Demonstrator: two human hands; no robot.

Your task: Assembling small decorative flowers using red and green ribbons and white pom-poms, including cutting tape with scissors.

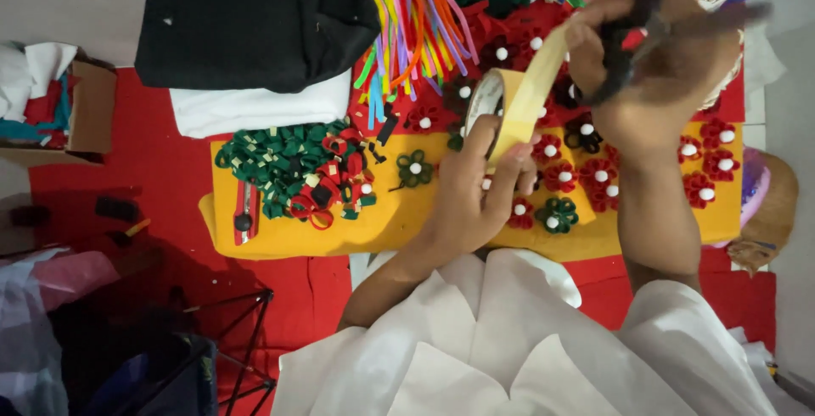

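My left hand point(475, 187) grips a roll of pale yellow tape point(501, 98) above a yellow felt sheet point(390, 216). A strip of tape point(543, 68) runs from the roll up to my right hand point(658, 68), which pinches its end and also holds dark-handled scissors point(632, 30), blurred. Under both hands lie several red and green felt flowers point(556, 212) with white pompom centres. A white folded paper or cloth shape point(509, 340) rests on my lap.
A heap of green and red felt loops point(297, 170) and a red utility knife point(246, 212) lie at the sheet's left. Coloured felt strips point(407, 17), black cloth point(255, 17), white cloth point(255, 106), a cardboard box point(85, 110) and a black wire frame point(229, 331) surround it.
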